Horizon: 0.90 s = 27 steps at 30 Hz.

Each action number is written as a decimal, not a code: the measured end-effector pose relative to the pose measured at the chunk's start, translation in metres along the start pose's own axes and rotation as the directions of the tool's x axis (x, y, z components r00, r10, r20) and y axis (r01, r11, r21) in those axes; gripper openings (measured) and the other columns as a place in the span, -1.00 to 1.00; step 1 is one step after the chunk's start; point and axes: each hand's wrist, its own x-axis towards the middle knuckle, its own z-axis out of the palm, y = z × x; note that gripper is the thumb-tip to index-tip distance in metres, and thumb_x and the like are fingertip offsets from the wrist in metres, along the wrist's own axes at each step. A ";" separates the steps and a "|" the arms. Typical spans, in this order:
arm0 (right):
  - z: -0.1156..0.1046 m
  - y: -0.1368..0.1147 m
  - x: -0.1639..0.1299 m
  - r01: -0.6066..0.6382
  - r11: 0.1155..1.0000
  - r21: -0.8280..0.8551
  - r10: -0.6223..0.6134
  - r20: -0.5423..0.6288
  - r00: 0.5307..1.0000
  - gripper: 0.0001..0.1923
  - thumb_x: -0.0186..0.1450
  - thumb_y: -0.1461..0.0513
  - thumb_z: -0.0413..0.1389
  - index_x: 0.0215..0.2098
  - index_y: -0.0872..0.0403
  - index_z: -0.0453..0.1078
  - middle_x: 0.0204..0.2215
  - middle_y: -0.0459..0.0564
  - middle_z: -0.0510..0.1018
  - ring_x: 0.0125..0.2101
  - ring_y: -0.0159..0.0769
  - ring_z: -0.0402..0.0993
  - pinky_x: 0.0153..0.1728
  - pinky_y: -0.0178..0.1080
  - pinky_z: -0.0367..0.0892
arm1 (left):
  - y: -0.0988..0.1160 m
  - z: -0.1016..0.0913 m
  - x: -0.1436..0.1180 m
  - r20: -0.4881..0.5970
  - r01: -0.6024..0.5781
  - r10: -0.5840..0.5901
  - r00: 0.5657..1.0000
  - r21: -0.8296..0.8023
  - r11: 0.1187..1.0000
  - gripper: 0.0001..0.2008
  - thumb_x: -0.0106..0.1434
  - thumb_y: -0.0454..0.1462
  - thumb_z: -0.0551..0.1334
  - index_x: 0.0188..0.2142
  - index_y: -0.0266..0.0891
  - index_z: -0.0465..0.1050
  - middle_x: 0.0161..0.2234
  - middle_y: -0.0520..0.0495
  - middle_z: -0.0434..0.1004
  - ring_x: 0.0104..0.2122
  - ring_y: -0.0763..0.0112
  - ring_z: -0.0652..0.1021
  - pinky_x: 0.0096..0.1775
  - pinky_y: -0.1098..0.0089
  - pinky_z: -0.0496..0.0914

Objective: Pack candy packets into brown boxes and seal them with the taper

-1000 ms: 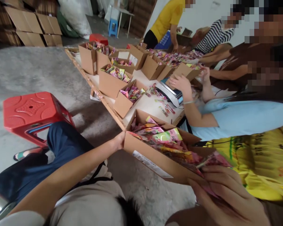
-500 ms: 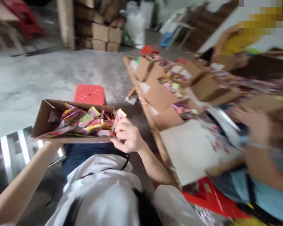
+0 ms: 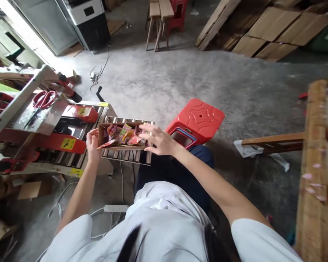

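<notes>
A narrow open cardboard box (image 3: pixel 117 148) lies over the end of a metal roller conveyor (image 3: pixel 138 155); whether it rests on the rollers I cannot tell. Inside are several small colourful packets (image 3: pixel 123 135), pink, yellow and green. At the box's left end, my left hand (image 3: pixel 93 143) is closed against the wall with bent fingers. My right hand (image 3: pixel 160 140) reaches over the right end, its fingers spread above the packets and its thumb near the front wall.
A carton-sealing machine with red side guides (image 3: pixel 71 142) stands at the left, red-handled scissors (image 3: pixel 44 99) on top. A red plastic stool (image 3: pixel 199 116) is beyond my knees. A wooden-edged table (image 3: pixel 313 174) is at the right. Cables and a power strip (image 3: pixel 116 208) lie on the floor.
My view has swung left, from the packet-covered table to the machine. The box has moved over the conveyor. My left hand now shows at its end, and my right fingers have spread.
</notes>
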 end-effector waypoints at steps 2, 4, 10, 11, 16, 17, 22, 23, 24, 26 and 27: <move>-0.005 -0.002 -0.003 -0.132 0.989 0.072 0.141 -0.137 0.980 -0.33 0.27 0.03 0.25 0.27 0.01 0.23 0.20 0.21 0.32 0.23 0.08 0.21 0.19 0.16 0.24 | 0.007 -0.014 -0.002 0.013 -0.030 0.030 0.999 0.022 0.999 -0.42 0.02 0.18 0.38 -0.19 -0.21 0.43 -0.32 -0.02 0.42 -0.35 0.44 0.46 -0.30 0.47 0.37; 0.000 -0.002 0.001 -0.205 0.965 0.165 0.233 -0.166 0.958 -0.33 0.28 0.00 0.24 0.28 0.00 0.24 0.11 0.19 0.39 0.15 0.03 0.31 0.15 0.11 0.31 | 0.018 -0.020 0.001 0.133 -0.047 0.031 0.991 0.118 0.992 -0.48 -0.06 0.06 0.49 -0.26 -0.22 0.44 -0.39 0.03 0.38 -0.41 0.48 0.41 -0.36 0.50 0.32; 0.049 0.018 0.061 -0.200 0.958 0.205 0.128 0.319 0.939 -0.66 0.17 0.21 0.37 -0.08 0.07 0.57 -0.08 0.09 0.55 -0.06 -0.11 0.47 0.02 -0.09 0.39 | 0.044 -0.006 0.040 0.716 -0.139 -0.222 0.662 0.408 0.902 -0.46 0.02 0.04 0.47 -0.13 -0.24 0.50 -0.33 -0.05 0.46 -0.38 0.42 0.45 -0.36 0.43 0.34; 0.055 0.022 0.070 -0.215 0.955 0.205 0.126 0.376 0.918 -0.70 0.14 0.25 0.38 -0.14 0.09 0.58 -0.07 0.09 0.55 -0.05 -0.11 0.47 0.02 -0.12 0.39 | 0.046 -0.001 0.048 0.774 -0.152 -0.273 0.571 0.427 0.891 -0.39 0.01 0.08 0.46 -0.07 -0.25 0.49 -0.29 -0.08 0.48 -0.35 0.38 0.47 -0.34 0.41 0.37; 0.056 0.031 0.084 -0.316 0.903 0.292 0.161 0.452 0.878 -0.61 0.11 0.39 0.32 -0.07 0.13 0.54 0.01 0.09 0.55 -0.02 -0.14 0.49 0.02 -0.21 0.36 | 0.059 0.019 0.071 0.807 -0.201 -0.466 0.363 0.556 0.807 -0.29 -0.06 0.08 0.48 -0.03 -0.29 0.45 -0.25 -0.14 0.53 -0.31 0.31 0.52 -0.31 0.36 0.41; 0.053 0.033 0.081 -0.325 0.882 0.341 0.144 0.462 0.875 -0.61 0.13 0.40 0.29 -0.05 0.13 0.53 0.01 0.08 0.56 -0.04 -0.17 0.50 -0.01 -0.23 0.37 | 0.062 0.022 0.073 0.786 -0.199 -0.500 0.363 0.590 0.783 -0.35 -0.03 0.06 0.46 -0.06 -0.29 0.46 -0.24 -0.14 0.54 -0.31 0.30 0.53 -0.31 0.36 0.40; 0.047 0.034 0.075 -0.460 0.744 0.484 0.271 0.411 0.870 -0.72 0.25 0.26 0.22 -0.06 0.13 0.49 -0.16 -0.02 0.62 -0.19 -0.29 0.54 -0.16 -0.29 0.38 | 0.067 0.037 0.077 0.686 -0.113 -0.629 0.365 0.704 0.701 -0.44 -0.12 -0.02 0.48 -0.20 -0.30 0.46 -0.31 -0.10 0.56 -0.33 0.29 0.54 -0.32 0.36 0.39; 0.050 0.032 0.078 -0.518 0.733 0.441 0.372 0.377 0.848 -0.76 0.26 0.22 0.22 -0.12 0.15 0.50 -0.22 -0.02 0.63 -0.23 -0.28 0.54 -0.19 -0.29 0.37 | 0.066 0.039 0.077 0.678 -0.102 -0.644 0.354 0.713 0.694 -0.44 -0.13 -0.01 0.48 -0.21 -0.30 0.46 -0.32 -0.10 0.56 -0.33 0.29 0.54 -0.31 0.36 0.39; 0.053 0.031 0.082 -0.574 0.729 0.372 0.465 0.346 0.815 -0.78 0.26 0.19 0.23 -0.18 0.16 0.51 -0.26 0.00 0.63 -0.26 -0.26 0.54 -0.21 -0.28 0.37 | 0.064 0.042 0.078 0.670 -0.107 -0.654 0.350 0.723 0.683 -0.45 -0.10 0.01 0.46 -0.23 -0.30 0.45 -0.32 -0.11 0.56 -0.33 0.29 0.54 -0.31 0.35 0.39; 0.058 0.028 0.092 -0.643 0.736 0.212 0.576 0.304 0.759 -0.79 0.22 0.17 0.28 -0.29 0.19 0.52 -0.30 0.07 0.63 -0.25 -0.18 0.54 -0.21 -0.24 0.35 | 0.060 0.048 0.078 0.653 -0.189 -0.658 0.375 0.749 0.635 -0.47 -0.04 0.08 0.39 -0.27 -0.29 0.44 -0.34 -0.12 0.55 -0.35 0.29 0.53 -0.33 0.36 0.36; 0.059 0.027 0.096 -0.652 0.742 0.157 0.593 0.300 0.747 -0.78 0.18 0.18 0.31 -0.32 0.19 0.53 -0.30 0.11 0.64 -0.23 -0.14 0.55 -0.20 -0.22 0.35 | 0.057 0.051 0.079 0.645 -0.262 -0.652 0.397 0.761 0.593 -0.47 -0.01 0.12 0.36 -0.29 -0.29 0.44 -0.36 -0.12 0.55 -0.37 0.29 0.52 -0.35 0.36 0.33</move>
